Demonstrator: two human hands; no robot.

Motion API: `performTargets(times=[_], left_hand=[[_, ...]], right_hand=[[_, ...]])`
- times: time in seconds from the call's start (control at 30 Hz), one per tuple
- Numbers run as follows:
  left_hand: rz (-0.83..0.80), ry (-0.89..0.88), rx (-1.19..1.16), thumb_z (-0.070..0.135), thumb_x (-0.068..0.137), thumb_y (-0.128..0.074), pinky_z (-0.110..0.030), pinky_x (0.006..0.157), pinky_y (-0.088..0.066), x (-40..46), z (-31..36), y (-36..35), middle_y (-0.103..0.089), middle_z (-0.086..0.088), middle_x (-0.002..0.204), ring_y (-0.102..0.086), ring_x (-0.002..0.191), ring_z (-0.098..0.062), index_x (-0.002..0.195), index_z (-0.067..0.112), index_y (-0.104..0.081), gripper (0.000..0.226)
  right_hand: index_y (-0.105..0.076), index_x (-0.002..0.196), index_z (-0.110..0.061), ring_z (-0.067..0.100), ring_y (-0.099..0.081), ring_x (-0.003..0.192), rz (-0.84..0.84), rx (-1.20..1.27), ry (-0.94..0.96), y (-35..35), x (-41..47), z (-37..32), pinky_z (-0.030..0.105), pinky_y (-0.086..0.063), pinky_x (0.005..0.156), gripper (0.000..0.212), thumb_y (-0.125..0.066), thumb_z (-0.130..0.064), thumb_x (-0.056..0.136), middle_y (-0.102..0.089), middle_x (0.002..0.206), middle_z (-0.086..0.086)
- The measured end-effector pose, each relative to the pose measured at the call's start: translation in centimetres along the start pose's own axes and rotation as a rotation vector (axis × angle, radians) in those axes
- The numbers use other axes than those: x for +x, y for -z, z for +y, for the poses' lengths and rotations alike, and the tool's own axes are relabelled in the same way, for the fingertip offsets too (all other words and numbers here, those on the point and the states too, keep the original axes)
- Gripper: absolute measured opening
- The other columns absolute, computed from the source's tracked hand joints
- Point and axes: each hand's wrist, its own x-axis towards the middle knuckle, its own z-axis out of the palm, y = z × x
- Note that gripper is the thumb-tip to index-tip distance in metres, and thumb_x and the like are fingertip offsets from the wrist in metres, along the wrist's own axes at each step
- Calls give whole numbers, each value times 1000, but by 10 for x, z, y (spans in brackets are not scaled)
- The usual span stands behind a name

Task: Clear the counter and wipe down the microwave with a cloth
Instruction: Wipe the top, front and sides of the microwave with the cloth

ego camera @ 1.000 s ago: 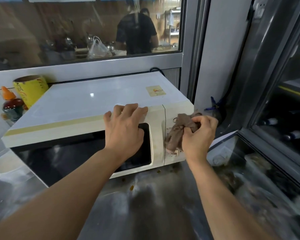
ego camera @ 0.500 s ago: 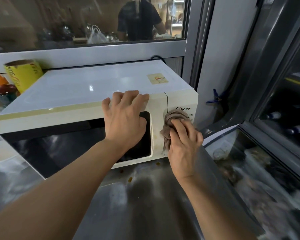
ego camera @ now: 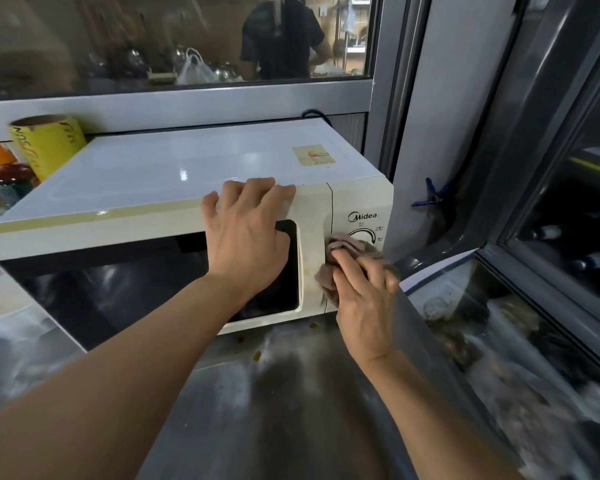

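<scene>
A cream-white microwave stands on a steel counter, its dark door window facing me. My left hand rests on the door's upper right corner, fingers curled over the top front edge. My right hand grips a crumpled brown cloth and presses it against the control panel, below the brand name and over the dial. The cloth and hand hide most of the panel's lower part.
A yellow can and a sauce bottle with an orange cap stand left of the microwave. A glass window runs behind it. Brown drips spot the counter under the door. A glass-fronted case stands to the right.
My right hand brought the cloth from the microwave's right front corner onto the control panel and rubs it lower there. The left hand stayed on the door's top edge.
</scene>
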Motion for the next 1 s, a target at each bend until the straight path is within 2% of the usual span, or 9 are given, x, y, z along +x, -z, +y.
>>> performTargets(times=[0.13, 0.3, 0.4, 0.53, 0.63, 0.7, 0.8, 0.9, 1.0], left_hand=[[23, -6, 7, 9, 68, -55, -48, 101, -26, -1, -2, -3, -53, 3, 131, -42, 119, -29, 125, 28, -55, 60], [32, -15, 12, 10, 68, -54, -47, 102, -25, -1, -3, -5, -52, 3, 131, -41, 118, -29, 126, 29, -54, 61], [46, -19, 18, 10, 67, -55, -46, 101, -25, -1, -4, -6, -53, 2, 131, -42, 117, -29, 126, 28, -54, 61], [65, -34, 17, 8, 66, -56, -45, 99, -25, -2, -6, -8, -54, 2, 130, -43, 115, -29, 125, 28, -55, 62], [81, -37, 14, 8, 65, -57, -45, 98, -25, -1, -6, -10, -55, 1, 128, -44, 113, -30, 124, 27, -56, 62], [87, -33, 21, 9, 64, -56, -45, 97, -26, -2, -6, -12, -55, 1, 126, -44, 111, -31, 122, 26, -56, 61], [97, -31, 23, 9, 63, -56, -47, 96, -27, 0, -5, -13, -56, 0, 125, -45, 110, -31, 121, 26, -57, 60], [108, -30, 25, 10, 64, -55, -46, 95, -27, 0, -6, -15, -56, 0, 123, -45, 109, -31, 121, 26, -57, 60], [134, -27, 15, 10, 64, -55, -45, 94, -26, 1, -6, -18, -57, 0, 123, -45, 107, -32, 121, 25, -58, 59]], right_hand=[[-70, 85, 2, 21, -47, 95, -104, 129, -22, -8, -24, 6, 30, -44, 88, 13, -65, 10, 77, -67, 116, 8], [-70, 83, -1, 20, -47, 99, -160, 152, -35, -8, -18, 6, 26, -40, 90, 13, -72, 6, 72, -66, 110, 10], [-71, 91, -5, 23, -52, 101, -192, 143, -30, -4, -12, 16, 33, -49, 90, 19, -73, 0, 72, -64, 112, 9], [-69, 95, 2, 32, -56, 101, -45, 277, -357, 0, -6, 25, 27, -44, 93, 21, -62, 9, 76, -58, 110, 18], [-67, 94, 7, 37, -57, 105, 12, 358, -511, 5, 1, 34, 31, -42, 98, 27, -56, 20, 73, -56, 110, 22], [-68, 92, 5, 34, -58, 105, 8, 371, -488, 12, 10, 38, 30, -43, 98, 26, -56, 19, 73, -57, 109, 20], [-68, 86, 2, 29, -56, 103, 104, 356, -463, 16, 34, 42, 16, -38, 98, 27, -55, 20, 70, -59, 108, 17], [-69, 87, 1, 30, -56, 104, 140, 342, -393, 16, 42, 47, 29, -43, 96, 24, -55, 16, 74, -61, 110, 16], [-68, 92, 2, 25, -49, 107, 133, 329, -316, 8, 33, 50, 25, -40, 99, 23, -51, 10, 79, -59, 116, 15]])
